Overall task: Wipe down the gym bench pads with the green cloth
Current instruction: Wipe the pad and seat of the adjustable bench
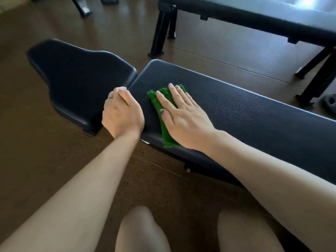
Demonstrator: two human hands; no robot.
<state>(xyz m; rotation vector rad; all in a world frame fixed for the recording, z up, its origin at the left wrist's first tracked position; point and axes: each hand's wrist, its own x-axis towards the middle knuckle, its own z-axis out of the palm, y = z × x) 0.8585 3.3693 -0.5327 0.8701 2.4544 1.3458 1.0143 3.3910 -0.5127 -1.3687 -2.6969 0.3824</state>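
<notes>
The right hand point(183, 113) lay flat on the cloth point(163, 108), fingers straight and slightly spread, pointing up and to the left across the long pad point(254, 113). The palm pressed the cloth onto the pad; the thumb lay along the cloth's left side. The right forearm ran in from the lower right, low over the pad's near edge.

The green cloth sat near the long pad's left end, folded into a narrow strip. Its far end showed past the fingertips, and its near end hung a little over the pad's front edge, beside the wrist.

The left hand point(122, 113) rested at the long pad's left corner, just at the gap between that pad and the seat pad point(80, 79). Its fingers were curled down over the pad's end, so it gripped the corner; the knuckles faced up. A ring point(109, 98) showed on one finger. The left forearm came straight in from the lower left.

Both pads were dark, with a grained surface. A few small specks lay on the long pad near the cloth.

A second bench point(245, 15) stood beyond, on black legs. The floor point(45, 160) was brown. Two bare knees point(141, 230) showed at the bottom edge.

No writing or brand mark could be read anywhere.
</notes>
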